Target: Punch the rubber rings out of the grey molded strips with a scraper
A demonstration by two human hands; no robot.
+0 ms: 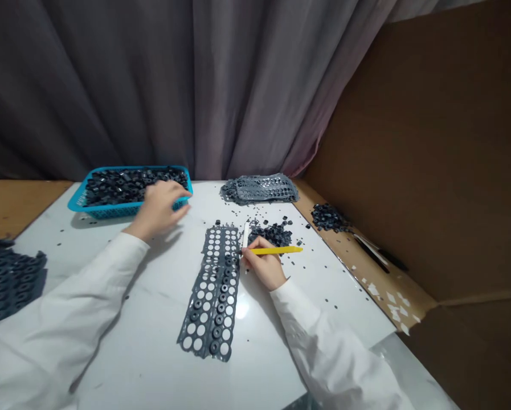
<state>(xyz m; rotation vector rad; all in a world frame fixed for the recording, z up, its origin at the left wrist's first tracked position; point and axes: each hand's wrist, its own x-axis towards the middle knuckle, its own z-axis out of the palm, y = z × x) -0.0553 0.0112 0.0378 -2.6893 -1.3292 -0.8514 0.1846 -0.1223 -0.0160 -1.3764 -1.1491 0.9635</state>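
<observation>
My left hand (161, 209) hovers at the front right edge of a blue plastic basket (79, 199) filled with small black pieces (118, 187). Its thumb and fingers are apart, slightly blurred, with nothing visible between them. My right hand (264, 264) is closed around a slim yellow pen-like tool (278, 250), held by the right edge of a dark rubber sheet (210, 302). White round holes run along that sheet in rows. Black ring-shaped pieces (219, 320) sit in several of them, mostly in one column. A white stick (245, 233) points up beside my fingertips; whether I hold it is unclear.
A pile of black scraps (274, 233) lies behind my right hand. Further back are stacked perforated sheets (266, 189). At left lies another dark studded sheet (11, 279). Along the right edge are more scraps (330, 217), dark-handled tools (372, 253) and a cardboard wall (434, 154).
</observation>
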